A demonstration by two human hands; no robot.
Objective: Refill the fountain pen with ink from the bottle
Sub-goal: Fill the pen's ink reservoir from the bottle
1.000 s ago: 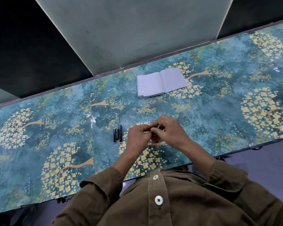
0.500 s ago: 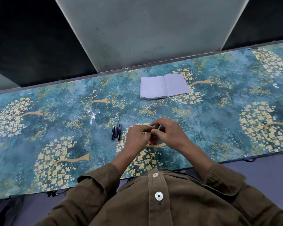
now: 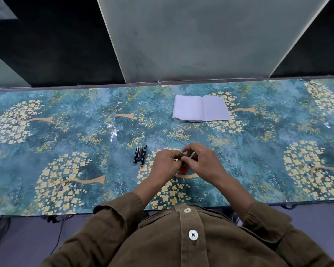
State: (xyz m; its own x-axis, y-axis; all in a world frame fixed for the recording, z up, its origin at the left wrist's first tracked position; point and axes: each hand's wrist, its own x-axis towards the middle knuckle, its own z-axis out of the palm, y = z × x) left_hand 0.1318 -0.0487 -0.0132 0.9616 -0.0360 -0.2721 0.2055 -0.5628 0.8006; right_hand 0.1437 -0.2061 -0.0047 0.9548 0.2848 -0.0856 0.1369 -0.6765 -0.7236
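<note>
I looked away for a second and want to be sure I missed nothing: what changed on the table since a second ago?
Little changed. Both hands, left hand and right hand, stay together over the small red-orange item, fingers only slightly shifted; nothing visibly picked up or let go. The dark pen parts and the open notebook lie as before; only the camera view shifted.

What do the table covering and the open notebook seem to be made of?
The table covering looks like glossy printed vinyl or plastic sheet: it shows bright glare and a seam. The notebook looks like matte white paper, with stacked page edges visible at its left corner.
</note>
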